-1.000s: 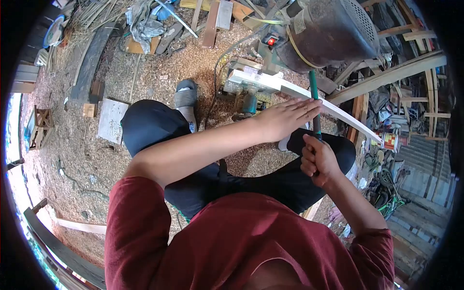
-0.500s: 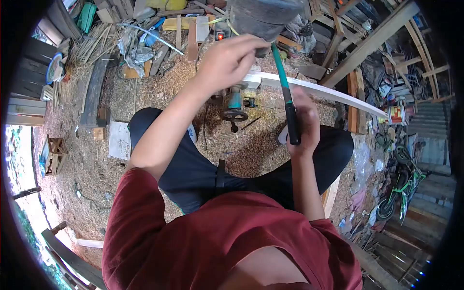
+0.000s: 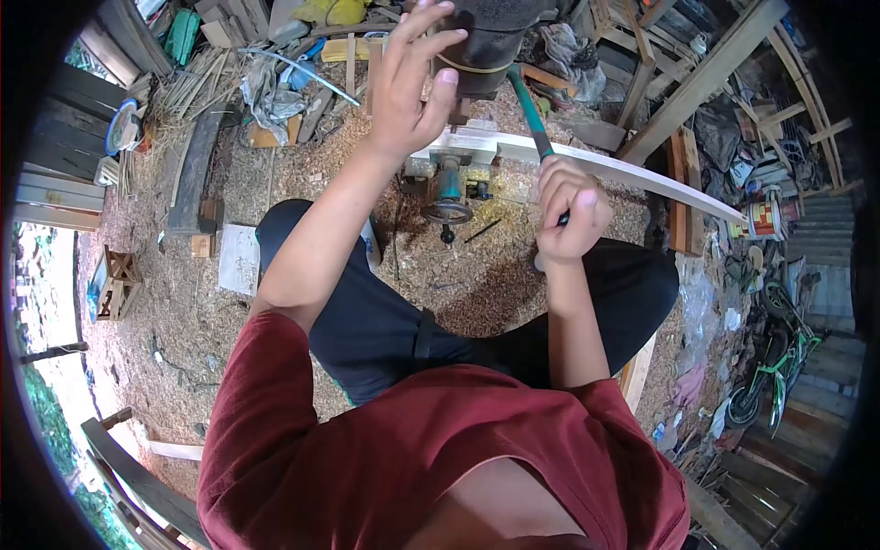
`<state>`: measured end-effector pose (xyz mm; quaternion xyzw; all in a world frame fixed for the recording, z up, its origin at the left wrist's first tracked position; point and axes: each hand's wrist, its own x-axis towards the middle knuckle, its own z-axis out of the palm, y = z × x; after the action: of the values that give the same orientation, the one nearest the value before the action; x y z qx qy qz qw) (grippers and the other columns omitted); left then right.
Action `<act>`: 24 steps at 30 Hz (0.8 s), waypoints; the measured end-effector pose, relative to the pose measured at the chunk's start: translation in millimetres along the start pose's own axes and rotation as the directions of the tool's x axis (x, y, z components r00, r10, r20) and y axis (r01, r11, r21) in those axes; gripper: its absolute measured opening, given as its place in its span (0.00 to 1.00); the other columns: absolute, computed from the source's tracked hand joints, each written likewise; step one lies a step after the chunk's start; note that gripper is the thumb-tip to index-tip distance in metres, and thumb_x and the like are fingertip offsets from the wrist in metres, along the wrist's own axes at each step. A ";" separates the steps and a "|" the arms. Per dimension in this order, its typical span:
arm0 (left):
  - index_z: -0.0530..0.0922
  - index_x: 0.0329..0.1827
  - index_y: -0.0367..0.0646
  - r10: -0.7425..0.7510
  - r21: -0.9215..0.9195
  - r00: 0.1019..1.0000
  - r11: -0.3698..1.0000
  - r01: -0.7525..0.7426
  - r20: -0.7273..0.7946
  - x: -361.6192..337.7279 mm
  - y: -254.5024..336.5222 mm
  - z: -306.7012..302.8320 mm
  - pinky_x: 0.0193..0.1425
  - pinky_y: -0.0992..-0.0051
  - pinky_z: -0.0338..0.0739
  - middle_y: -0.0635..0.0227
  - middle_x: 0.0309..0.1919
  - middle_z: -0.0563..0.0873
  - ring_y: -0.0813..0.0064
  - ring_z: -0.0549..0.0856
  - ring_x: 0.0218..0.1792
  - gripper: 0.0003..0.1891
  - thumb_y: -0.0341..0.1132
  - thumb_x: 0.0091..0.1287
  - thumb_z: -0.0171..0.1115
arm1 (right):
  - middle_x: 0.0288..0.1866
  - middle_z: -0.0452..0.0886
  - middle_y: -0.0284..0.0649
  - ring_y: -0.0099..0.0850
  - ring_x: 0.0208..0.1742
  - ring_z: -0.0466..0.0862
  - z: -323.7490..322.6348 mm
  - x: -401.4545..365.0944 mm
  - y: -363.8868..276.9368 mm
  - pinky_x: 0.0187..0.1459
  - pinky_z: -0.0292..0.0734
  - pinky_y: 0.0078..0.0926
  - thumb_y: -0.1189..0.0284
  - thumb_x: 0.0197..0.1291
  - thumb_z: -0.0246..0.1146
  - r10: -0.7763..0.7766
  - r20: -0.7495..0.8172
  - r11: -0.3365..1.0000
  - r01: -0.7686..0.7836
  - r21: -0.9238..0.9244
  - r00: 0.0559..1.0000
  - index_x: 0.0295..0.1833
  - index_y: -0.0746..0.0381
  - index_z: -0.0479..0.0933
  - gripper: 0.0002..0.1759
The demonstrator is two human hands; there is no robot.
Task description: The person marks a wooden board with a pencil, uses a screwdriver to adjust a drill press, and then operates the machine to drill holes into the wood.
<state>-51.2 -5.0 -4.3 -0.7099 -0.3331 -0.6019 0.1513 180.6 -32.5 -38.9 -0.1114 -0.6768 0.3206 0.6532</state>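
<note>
My right hand (image 3: pixel 570 206) is closed round the black grip of a tool with a green shaft (image 3: pixel 529 108). Its far end reaches the base of a dark, bulky block (image 3: pixel 481 41) with a yellow band, and I cannot make out its head. Raised beside that block, my left hand (image 3: pixel 412 87) is open with fingers spread and nothing in it. A long, pale, curved piece of wood (image 3: pixel 632 174) passes behind the tool. Its left end lies at a teal vise (image 3: pixel 447 188) with a round handwheel, between my knees.
Wood shavings (image 3: pixel 467 302) cover the ground. A dark curved timber (image 3: pixel 194 174) and a white board (image 3: pixel 239 259) lie to the left. At the right are a tin can (image 3: pixel 763 220), a wooden beam (image 3: pixel 706 78) and a small green bike (image 3: pixel 775 362). Scrap wood and plastic lie at the back.
My left hand has come off the tool's far end, moved up and left, and spread its fingers. My right hand, loose and blurred before, now wraps the grip.
</note>
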 end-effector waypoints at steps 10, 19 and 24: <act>0.69 0.80 0.40 -0.037 0.191 0.989 0.982 0.009 0.146 -0.3 -10.4 11.7 0.85 0.49 0.54 0.51 0.83 0.64 0.49 0.62 0.84 0.30 0.36 0.74 0.58 | 0.14 0.65 0.36 0.31 0.16 0.64 -1.8 38.6 13.1 0.26 0.61 0.31 0.41 0.79 0.48 -0.284 0.073 0.959 0.283 0.019 0.956 0.16 0.59 0.59 0.41; 0.61 0.85 0.40 -0.083 0.281 0.977 0.959 0.024 0.199 2.9 -19.8 18.6 0.87 0.49 0.45 0.51 0.86 0.58 0.49 0.56 0.86 0.36 0.37 0.75 0.58 | 0.13 0.64 0.32 0.22 0.15 0.64 10.7 97.7 18.2 0.22 0.55 0.24 0.67 0.81 0.49 0.042 -0.197 0.967 0.009 0.255 0.979 0.17 0.60 0.61 0.32; 0.61 0.85 0.41 -0.053 0.294 0.983 0.956 -0.002 0.177 8.1 -23.7 16.2 0.87 0.48 0.45 0.52 0.86 0.58 0.50 0.56 0.86 0.35 0.38 0.75 0.57 | 0.21 0.74 0.35 0.23 0.23 0.73 -3.1 206.0 31.2 0.28 0.67 0.25 0.55 0.82 0.53 0.189 -0.044 0.967 -0.179 0.181 0.981 0.27 0.63 0.73 0.29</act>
<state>-54.0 24.6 -4.6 -0.7276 -0.4401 -0.4800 0.2156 150.1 109.7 110.2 -0.1251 -0.6122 0.4351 0.6482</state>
